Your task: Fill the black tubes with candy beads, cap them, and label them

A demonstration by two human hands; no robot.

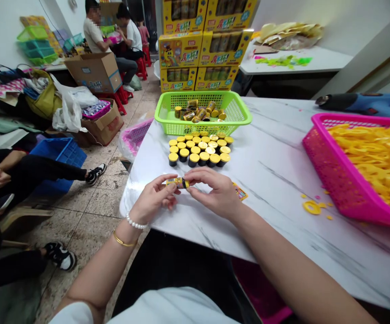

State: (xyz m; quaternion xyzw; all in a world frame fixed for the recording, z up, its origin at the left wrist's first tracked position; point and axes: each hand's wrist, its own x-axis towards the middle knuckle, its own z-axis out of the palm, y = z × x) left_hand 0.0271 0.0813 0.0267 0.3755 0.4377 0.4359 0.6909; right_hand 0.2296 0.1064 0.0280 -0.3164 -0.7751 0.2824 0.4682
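Note:
A small cylindrical tub (177,182), black with a yellow lid and a printed wrap label, lies sideways between both hands above the table's near left part. My left hand (157,193) grips its left end with thumb and fingers. At the other end, my right hand (213,189) pinches the tub with thumb and fingertips. Just beyond stand several rows of black tubs with yellow lids (200,148). Behind them, a green basket (203,128) holds loose labelled tubs (200,113). A colourful printed sheet (240,191) lies partly hidden behind my right wrist.
On the right, a pink basket (346,189) is heaped with yellow plastic parts (377,157); a yellow ring piece (312,207) lies beside it. A blue tool (364,104) rests behind. Yellow boxes (200,49) are stacked beyond the table. People sit at the left, near a blue crate (60,155).

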